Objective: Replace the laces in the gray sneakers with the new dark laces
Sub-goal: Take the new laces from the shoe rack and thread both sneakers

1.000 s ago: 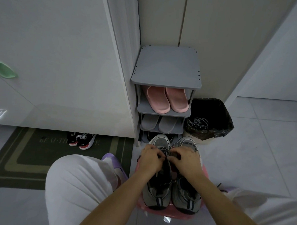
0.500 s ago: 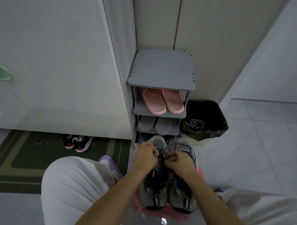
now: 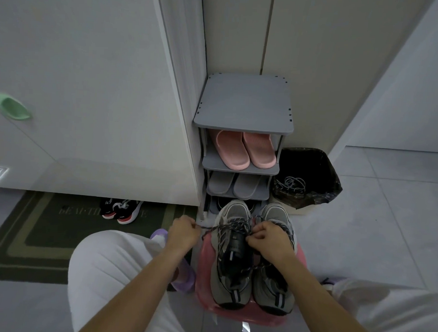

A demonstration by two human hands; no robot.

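Ok so both chunky gray mesh sneakers (image 3: 272,291) are parked side by side on the low pink plastic stool (image 3: 204,265) between my knees. Heels sit at the stool's near edge and toes at its far edge, pointing away from me at the gray tiered shoe rack (image 3: 243,104). So each shoe's long axis runs straight out from me.

My left hand (image 3: 183,233) is out past the stool's left edge, fingers curled tight round the end of the new dark speckled lace (image 3: 211,227). From that fist the lace runs sideways to the right, over the stool's far left corner and into the toe-end eyelets of the left sneaker (image 3: 224,284). That puts it crosswise to the shoe. My right hand (image 3: 270,239) is over the far half of the pair, fingers curled and pinching the lace beside the tongue. Which eyelet exactly, can't tell, my knuckles hide it.

What matters next, I reckon: the free end lies left of the shoe while the eyelets are under my right hand. So right is nearer for the threading and left just holds tension.
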